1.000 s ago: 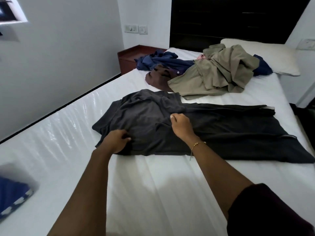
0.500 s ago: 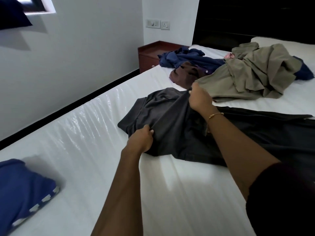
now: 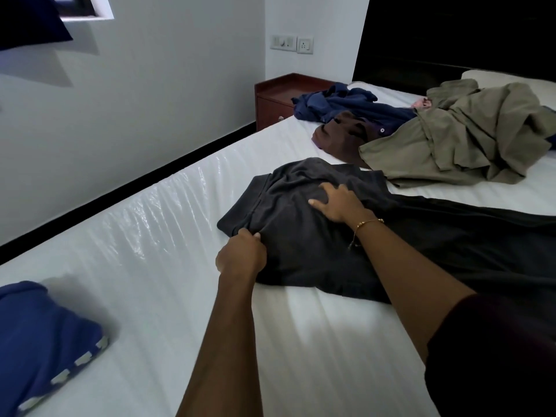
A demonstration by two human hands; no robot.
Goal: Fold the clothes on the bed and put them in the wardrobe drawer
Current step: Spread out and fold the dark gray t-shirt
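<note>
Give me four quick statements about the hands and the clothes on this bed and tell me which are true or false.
1. The left hand pinches the near edge of the dark grey garment. True.
2. The right hand lifts the garment off the bed. False: it presses flat on the cloth.
3. The olive garment lies folded on the dark grey one. False: it lies crumpled beyond it.
4. A gold bracelet circles the right wrist. True.

Four garments point(image 3: 316, 230) point(image 3: 469, 136) point(image 3: 346, 105) point(image 3: 340, 136), two hands point(image 3: 242, 255) point(image 3: 340, 203), one pillow point(image 3: 511, 81), one nightstand point(image 3: 279, 97)
</note>
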